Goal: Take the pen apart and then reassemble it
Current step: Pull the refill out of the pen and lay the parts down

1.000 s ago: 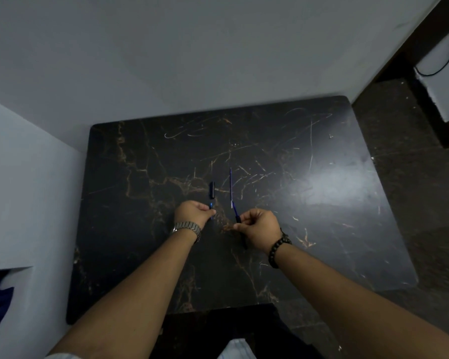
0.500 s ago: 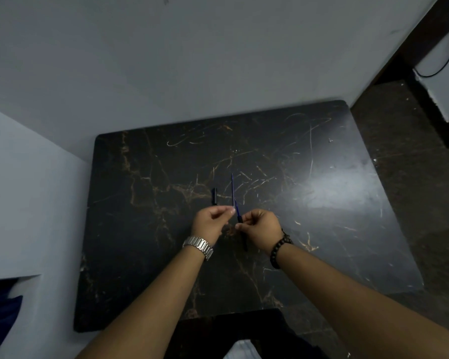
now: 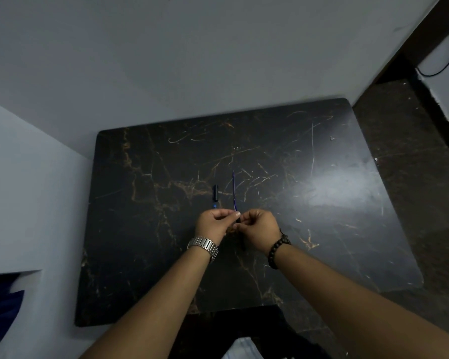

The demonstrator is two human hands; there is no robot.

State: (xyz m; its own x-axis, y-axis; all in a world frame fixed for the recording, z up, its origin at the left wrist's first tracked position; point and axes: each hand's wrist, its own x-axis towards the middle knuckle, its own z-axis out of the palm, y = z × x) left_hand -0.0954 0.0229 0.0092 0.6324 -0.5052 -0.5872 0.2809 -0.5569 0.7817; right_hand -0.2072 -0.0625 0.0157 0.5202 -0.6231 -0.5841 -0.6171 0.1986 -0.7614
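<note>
My right hand (image 3: 258, 229) is closed around the dark pen barrel (image 3: 242, 245), whose lower end shows under the wrist. A thin blue refill (image 3: 233, 190) sticks up out of the barrel, away from me. My left hand (image 3: 214, 224) pinches the refill's lower end right where it meets the barrel, touching my right hand. On the black marble table (image 3: 322, 229), just beyond my left hand, the black pen cap (image 3: 215, 192) lies with a small blue piece (image 3: 214, 206) below it.
White walls border the table's far and left sides. Dark floor lies to the right, with a white unit and black cable (image 3: 441, 71) in the top right corner. A blue object (image 3: 3, 312) sits in a wall recess at lower left.
My left hand left the small blue piece beside the cap, moved right and closed on the base of the refill. My right hand stayed holding the barrel. The camera view shifted a little.
</note>
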